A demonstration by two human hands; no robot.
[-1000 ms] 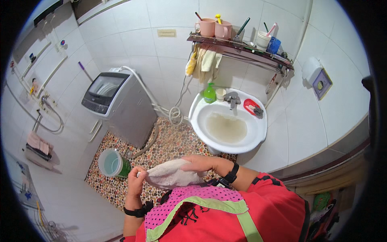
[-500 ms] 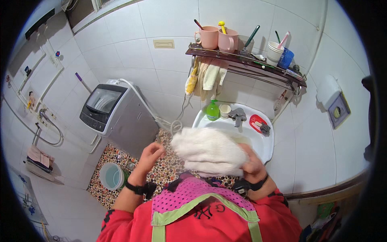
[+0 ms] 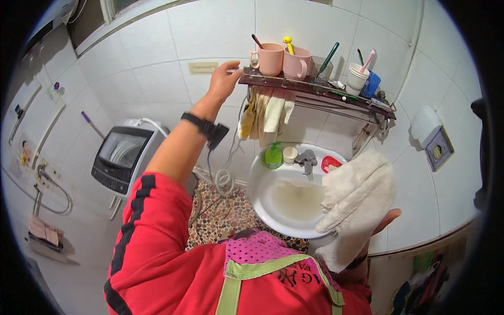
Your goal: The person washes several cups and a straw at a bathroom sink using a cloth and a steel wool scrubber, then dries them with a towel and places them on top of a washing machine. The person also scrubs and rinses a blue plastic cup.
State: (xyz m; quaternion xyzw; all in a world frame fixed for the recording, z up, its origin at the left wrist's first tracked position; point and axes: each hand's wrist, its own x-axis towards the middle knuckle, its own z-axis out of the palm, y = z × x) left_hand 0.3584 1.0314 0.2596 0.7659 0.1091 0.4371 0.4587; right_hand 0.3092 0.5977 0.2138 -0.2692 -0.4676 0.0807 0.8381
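Note:
My left hand (image 3: 224,81) is raised to the left end of the dark wall shelf (image 3: 310,90), fingers apart and nothing seen in them. Closest to it is a pink mug (image 3: 271,60) with a dark-handled brush inside. A white towel (image 3: 362,191) lies over my right hand (image 3: 387,220) and hangs down my right forearm. Only a bit of that hand shows past the towel's edge; most of its fingers are hidden. Left of the towel, the white washbasin (image 3: 257,202) holds cloudy water (image 3: 297,200).
On the shelf stand another pink mug (image 3: 297,64), a white cup (image 3: 357,79) and a blue cup (image 3: 370,85). Cloths (image 3: 274,113) hang below. A green pump bottle (image 3: 273,156) and grey faucet (image 3: 307,160) sit on the basin. A washing machine (image 3: 123,157) is at left.
My left hand has risen from beside the towel to the shelf's left end. The towel has moved right with my right hand, uncovering the basin's water.

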